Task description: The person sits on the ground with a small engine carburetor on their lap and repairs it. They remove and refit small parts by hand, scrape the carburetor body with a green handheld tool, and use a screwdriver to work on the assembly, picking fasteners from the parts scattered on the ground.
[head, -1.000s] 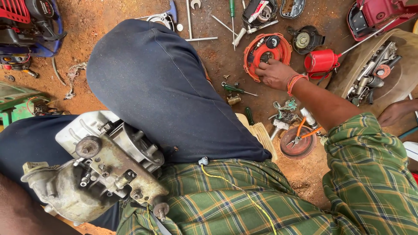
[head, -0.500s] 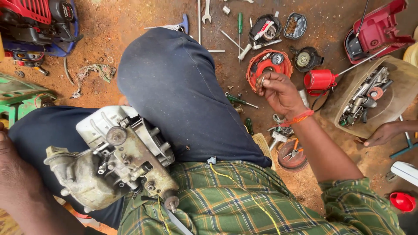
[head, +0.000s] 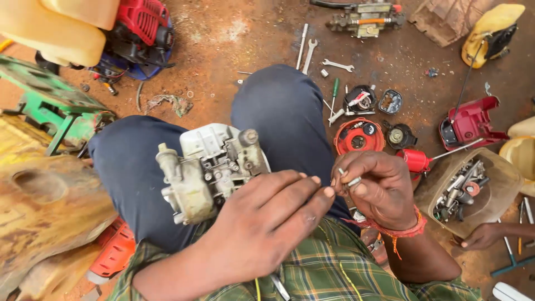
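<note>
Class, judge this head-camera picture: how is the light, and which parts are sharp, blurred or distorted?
Head view: soft, even daylight, no glare; engine block and right hand sharp; left hand sharp too; wide-lens bending toward the edges, where the yellow tank stretches.

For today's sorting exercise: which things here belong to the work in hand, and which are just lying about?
In hand:
left hand resting on the engine block on the lap
right hand pinching small metal bolts

Lying about:
spanners
green screwdriver
red round cover
tub of parts
</note>
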